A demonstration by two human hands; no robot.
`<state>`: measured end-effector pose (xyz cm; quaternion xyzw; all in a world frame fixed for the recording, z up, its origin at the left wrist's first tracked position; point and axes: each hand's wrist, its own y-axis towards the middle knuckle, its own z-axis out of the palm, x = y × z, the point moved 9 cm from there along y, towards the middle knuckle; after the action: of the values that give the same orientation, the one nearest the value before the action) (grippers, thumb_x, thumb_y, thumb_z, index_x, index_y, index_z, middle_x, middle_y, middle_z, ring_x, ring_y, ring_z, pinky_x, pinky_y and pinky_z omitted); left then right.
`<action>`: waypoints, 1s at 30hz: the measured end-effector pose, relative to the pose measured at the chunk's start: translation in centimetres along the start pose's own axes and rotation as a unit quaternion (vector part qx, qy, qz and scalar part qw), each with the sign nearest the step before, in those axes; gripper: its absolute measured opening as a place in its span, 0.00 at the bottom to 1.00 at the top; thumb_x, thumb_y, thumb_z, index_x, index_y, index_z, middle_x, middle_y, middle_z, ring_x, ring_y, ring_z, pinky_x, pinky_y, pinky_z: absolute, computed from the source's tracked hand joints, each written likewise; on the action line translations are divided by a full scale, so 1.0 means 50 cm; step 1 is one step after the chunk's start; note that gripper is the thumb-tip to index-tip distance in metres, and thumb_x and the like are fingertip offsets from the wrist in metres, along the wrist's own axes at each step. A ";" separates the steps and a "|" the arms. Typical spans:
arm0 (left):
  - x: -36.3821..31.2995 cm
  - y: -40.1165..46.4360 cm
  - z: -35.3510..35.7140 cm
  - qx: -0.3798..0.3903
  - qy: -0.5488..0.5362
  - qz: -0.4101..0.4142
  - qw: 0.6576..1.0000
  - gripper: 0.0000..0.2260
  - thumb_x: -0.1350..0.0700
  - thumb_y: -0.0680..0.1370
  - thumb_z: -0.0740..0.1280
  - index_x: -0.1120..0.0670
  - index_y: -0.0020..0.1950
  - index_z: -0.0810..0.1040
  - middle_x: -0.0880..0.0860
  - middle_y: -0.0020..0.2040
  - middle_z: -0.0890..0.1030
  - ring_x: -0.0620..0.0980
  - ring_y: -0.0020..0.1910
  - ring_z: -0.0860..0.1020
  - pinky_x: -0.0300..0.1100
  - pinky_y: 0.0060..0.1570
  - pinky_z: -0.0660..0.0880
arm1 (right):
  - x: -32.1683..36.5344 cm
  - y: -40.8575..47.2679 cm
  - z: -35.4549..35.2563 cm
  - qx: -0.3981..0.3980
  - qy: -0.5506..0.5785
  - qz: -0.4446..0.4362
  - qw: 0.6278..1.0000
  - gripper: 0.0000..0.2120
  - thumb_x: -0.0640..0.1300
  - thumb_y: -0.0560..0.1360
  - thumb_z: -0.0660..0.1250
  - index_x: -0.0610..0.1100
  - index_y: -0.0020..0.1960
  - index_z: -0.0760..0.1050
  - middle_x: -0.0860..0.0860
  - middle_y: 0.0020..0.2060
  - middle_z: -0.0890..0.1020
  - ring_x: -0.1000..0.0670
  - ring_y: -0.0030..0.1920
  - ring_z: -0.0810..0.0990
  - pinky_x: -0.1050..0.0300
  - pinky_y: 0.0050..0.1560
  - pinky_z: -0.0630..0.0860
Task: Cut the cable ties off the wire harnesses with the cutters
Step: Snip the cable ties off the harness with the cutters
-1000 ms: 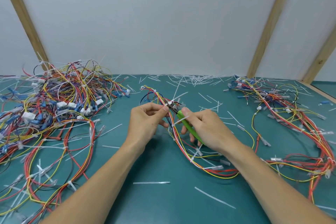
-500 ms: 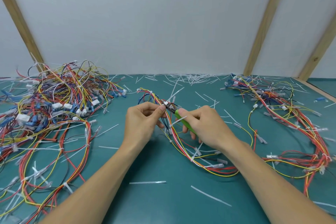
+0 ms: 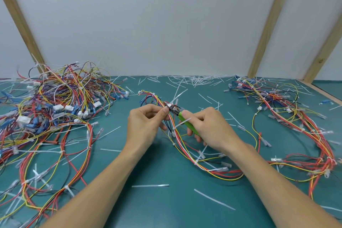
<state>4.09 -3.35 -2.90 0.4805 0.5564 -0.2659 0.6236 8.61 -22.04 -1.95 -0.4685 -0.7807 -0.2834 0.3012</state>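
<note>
A person's left hand [image 3: 146,126] pinches a wire harness [image 3: 185,146] above the green bench [image 3: 166,207], fingers [image 3: 165,110] curled on the bundle beside a white cable tie [image 3: 169,105]. The right hand [image 3: 209,127] grips green-handled cutters [image 3: 182,118], their tip at that tie. More harnesses lie heaped at left [image 3: 51,109] and right [image 3: 288,116].

I've drawn both hands a touch closer together on the harness [image 3: 177,131] above the bench [image 3: 166,207]. My left hand [image 3: 146,126] has slid its pinch up to the cutter tips, and my right hand [image 3: 209,127] has nudged the green-handled cutters [image 3: 182,118] further up onto the cable tie [image 3: 171,105].
</note>
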 end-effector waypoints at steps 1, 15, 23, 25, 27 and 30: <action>0.000 0.000 0.000 0.000 0.000 0.001 1.000 0.09 0.55 0.77 0.73 0.58 0.40 0.84 0.53 0.35 0.85 0.50 0.26 0.80 0.32 0.32 0.73 | -0.001 0.000 0.000 0.000 0.000 0.000 1.000 0.31 0.65 0.81 0.61 0.43 0.32 0.82 0.45 0.23 0.80 0.51 0.24 0.77 0.46 0.38 0.81; -0.001 -0.001 0.000 0.001 0.004 0.004 1.000 0.09 0.55 0.78 0.73 0.57 0.39 0.83 0.52 0.35 0.85 0.49 0.26 0.79 0.31 0.31 0.72 | -0.006 0.003 0.005 0.009 0.013 0.011 1.000 0.31 0.65 0.80 0.61 0.42 0.31 0.81 0.43 0.24 0.80 0.50 0.24 0.76 0.47 0.36 0.79; 0.000 0.000 0.000 0.002 0.002 0.002 1.000 0.09 0.56 0.78 0.73 0.58 0.40 0.83 0.52 0.35 0.85 0.49 0.26 0.79 0.32 0.32 0.72 | -0.006 0.004 0.006 0.009 0.026 0.012 1.000 0.31 0.64 0.80 0.62 0.42 0.30 0.80 0.48 0.21 0.76 0.51 0.23 0.74 0.53 0.33 0.75; 0.000 -0.001 0.000 0.003 0.001 0.003 1.000 0.08 0.56 0.78 0.73 0.58 0.40 0.83 0.52 0.35 0.85 0.50 0.26 0.79 0.32 0.32 0.72 | -0.004 0.002 0.005 0.009 0.028 0.012 1.000 0.31 0.64 0.80 0.62 0.42 0.30 0.80 0.48 0.21 0.77 0.50 0.23 0.74 0.52 0.33 0.75; 0.001 -0.001 0.000 0.003 0.003 0.004 1.000 0.08 0.55 0.78 0.73 0.58 0.40 0.84 0.52 0.35 0.85 0.50 0.26 0.79 0.32 0.31 0.72 | 0.001 0.001 0.003 0.008 0.025 0.008 1.000 0.31 0.64 0.81 0.62 0.44 0.29 0.80 0.47 0.21 0.77 0.50 0.23 0.73 0.51 0.33 0.75; 0.000 0.001 0.001 0.002 0.003 0.004 1.000 0.08 0.55 0.78 0.73 0.58 0.40 0.84 0.52 0.35 0.85 0.49 0.26 0.80 0.32 0.31 0.71 | 0.010 0.001 -0.002 0.003 0.007 -0.004 1.000 0.31 0.64 0.81 0.61 0.44 0.29 0.79 0.47 0.21 0.76 0.50 0.23 0.73 0.53 0.33 0.75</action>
<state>4.15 -3.36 -2.88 0.4844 0.5560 -0.2632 0.6221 8.46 -21.82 -1.53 -0.4625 -0.7811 -0.2860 0.3069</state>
